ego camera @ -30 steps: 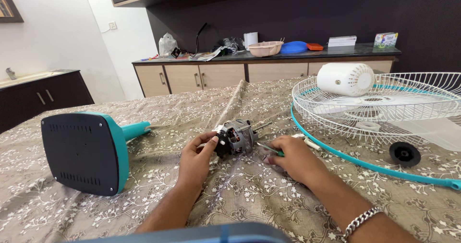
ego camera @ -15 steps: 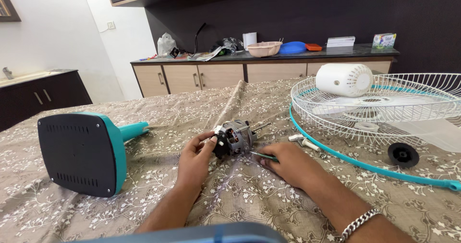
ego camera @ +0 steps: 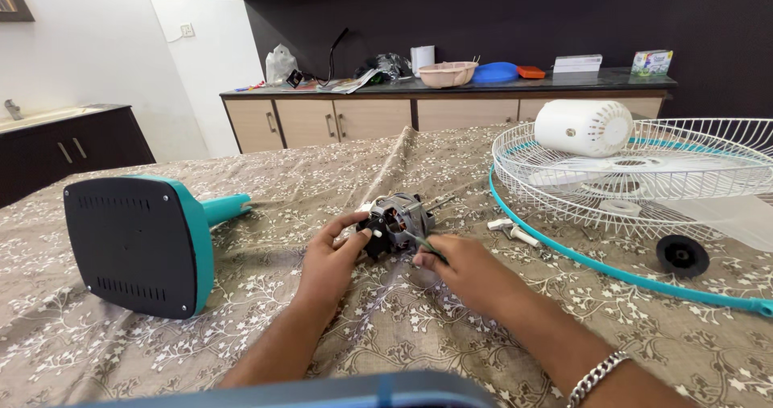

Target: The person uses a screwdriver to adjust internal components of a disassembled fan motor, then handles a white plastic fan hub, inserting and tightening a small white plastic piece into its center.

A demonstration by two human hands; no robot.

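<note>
Fingers of the left hand (ego camera: 330, 255) clamped on the near end of a small fan motor (ego camera: 396, 221), thumb and forefinger pinching its black end piece, motor resting on the patterned cloth (ego camera: 322, 174) right at the fingertips. Right hand (ego camera: 467, 269) closed around a thin green-handled tool (ego camera: 425, 245), tip now laid against the motor's side. Half a second ago tool tip lower and short of the housing; a second ago right hand farther out with the tool pointing away from the motor. Reads as work closing in on the motor body, grip of the left unchanged throughout.

Just beyond the right hand: small white and metal parts (ego camera: 511, 231) loose on the cloth. Farther right: white wire fan guard (ego camera: 636, 174) with teal rim, white motor cover (ego camera: 584, 128) lying in it, black round knob (ego camera: 683, 255) just beside the rim. Well to the left of the left hand: dark square fan base (ego camera: 133, 243) with teal edge and stub, tipped on its side. Far behind: cabinets and a cluttered counter (ego camera: 451, 86).
</note>
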